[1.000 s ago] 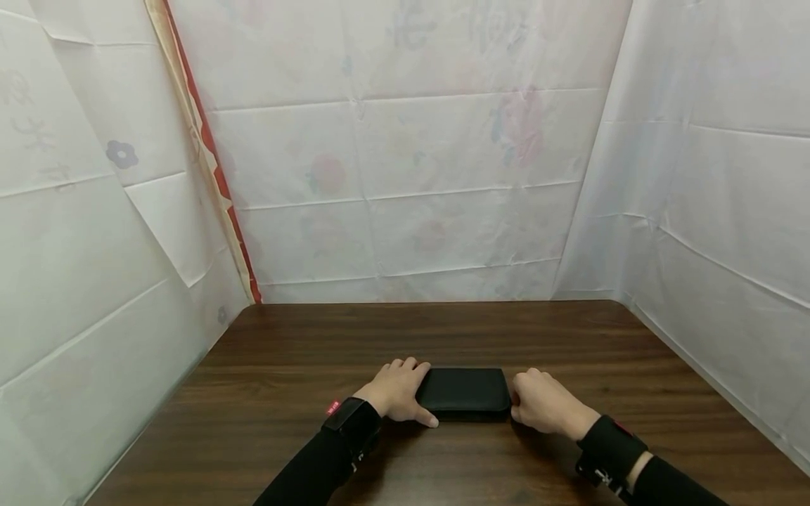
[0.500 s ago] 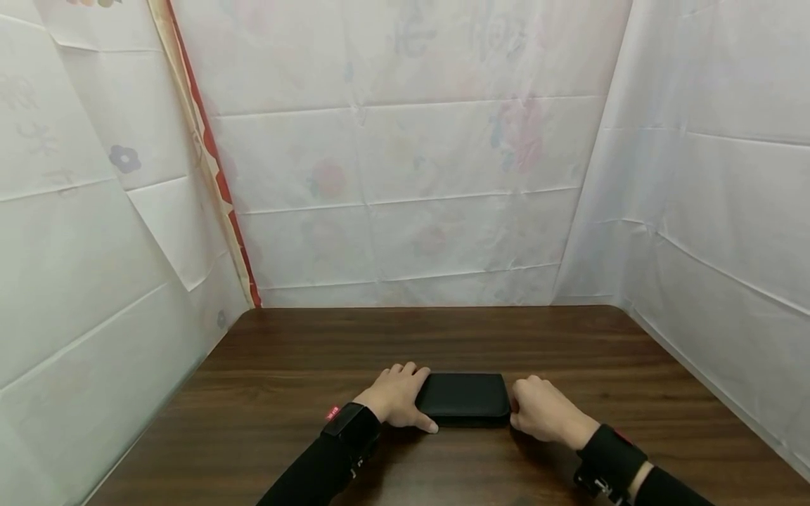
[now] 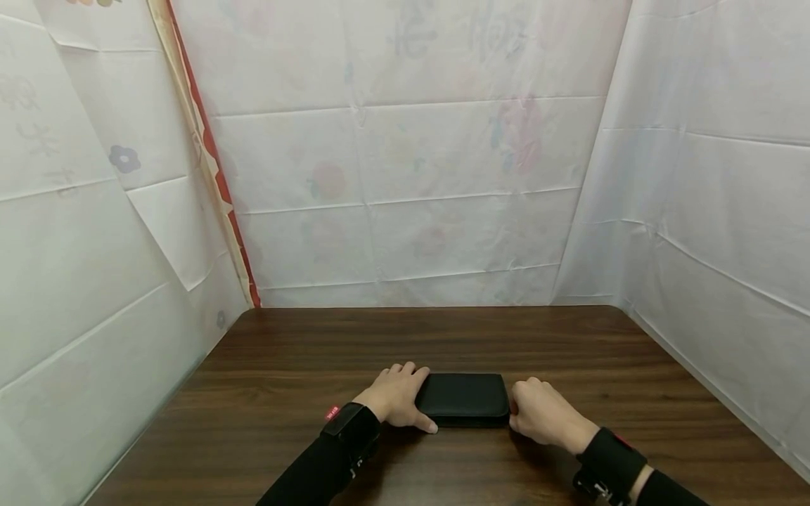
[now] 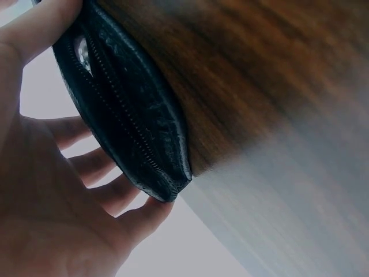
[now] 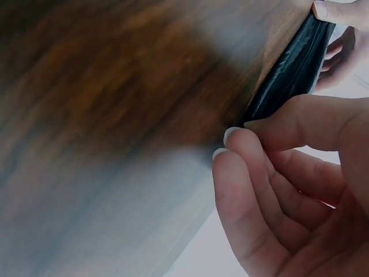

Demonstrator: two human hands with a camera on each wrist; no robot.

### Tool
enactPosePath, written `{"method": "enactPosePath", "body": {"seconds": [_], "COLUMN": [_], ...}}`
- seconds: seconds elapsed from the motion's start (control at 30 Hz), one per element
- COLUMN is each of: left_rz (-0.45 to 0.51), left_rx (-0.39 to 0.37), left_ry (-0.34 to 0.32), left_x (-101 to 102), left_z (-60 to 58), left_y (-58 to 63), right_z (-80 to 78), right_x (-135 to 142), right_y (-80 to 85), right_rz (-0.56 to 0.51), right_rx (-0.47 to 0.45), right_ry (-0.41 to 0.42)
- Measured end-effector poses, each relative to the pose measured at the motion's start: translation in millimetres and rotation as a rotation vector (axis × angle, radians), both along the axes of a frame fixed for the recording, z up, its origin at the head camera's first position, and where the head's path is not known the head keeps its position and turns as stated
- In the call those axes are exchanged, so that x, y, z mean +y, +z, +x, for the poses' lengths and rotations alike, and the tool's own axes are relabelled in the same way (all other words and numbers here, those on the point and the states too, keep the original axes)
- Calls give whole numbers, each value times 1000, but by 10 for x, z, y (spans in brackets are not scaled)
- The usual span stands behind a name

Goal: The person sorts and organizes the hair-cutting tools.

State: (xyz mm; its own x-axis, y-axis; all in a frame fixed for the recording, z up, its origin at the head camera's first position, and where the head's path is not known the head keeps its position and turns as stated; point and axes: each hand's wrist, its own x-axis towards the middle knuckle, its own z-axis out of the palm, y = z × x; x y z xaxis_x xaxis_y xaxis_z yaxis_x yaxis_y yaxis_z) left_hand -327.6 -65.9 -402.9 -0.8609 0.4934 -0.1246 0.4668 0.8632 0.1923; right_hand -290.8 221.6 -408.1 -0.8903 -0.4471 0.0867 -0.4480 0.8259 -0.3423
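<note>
A black zippered wallet lies flat on the wooden table, its zip side toward the person. My left hand grips its left end, thumb at the near edge and spread fingers along the far side. In the left wrist view, the zipper teeth run apart along the edge, with a small shiny spot between them near the thumb. My right hand is at the right end; in the right wrist view its thumb and curled forefinger pinch the wallet's corner. The fingers hide any zipper pull there.
The brown wood-grain table reaches back to a white sheet hung behind it. More white sheeting stands along the right side and the left. A black band is strapped on each wrist.
The head view has tilted up slightly, so the table sits a little lower in it. Hands and wallet stay almost as they were.
</note>
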Motion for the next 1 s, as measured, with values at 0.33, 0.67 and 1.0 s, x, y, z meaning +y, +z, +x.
{"method": "enactPosePath", "body": {"seconds": [0.33,0.67,1.0], "left_rz": [-7,-10,-8], "left_rx": [4,0,-3], "left_ry": [3,6,4], "left_x": [-1,6,7], "left_z": [10,4,9], "left_y": [7,2,15], "right_z": [21,25,50], "right_x": [-15,-36,-42], "right_y": [4,-6,4], "right_rz": [-7,-20,-34], "right_rx": [5,0,-6], "right_ry": [1,-2,13]}}
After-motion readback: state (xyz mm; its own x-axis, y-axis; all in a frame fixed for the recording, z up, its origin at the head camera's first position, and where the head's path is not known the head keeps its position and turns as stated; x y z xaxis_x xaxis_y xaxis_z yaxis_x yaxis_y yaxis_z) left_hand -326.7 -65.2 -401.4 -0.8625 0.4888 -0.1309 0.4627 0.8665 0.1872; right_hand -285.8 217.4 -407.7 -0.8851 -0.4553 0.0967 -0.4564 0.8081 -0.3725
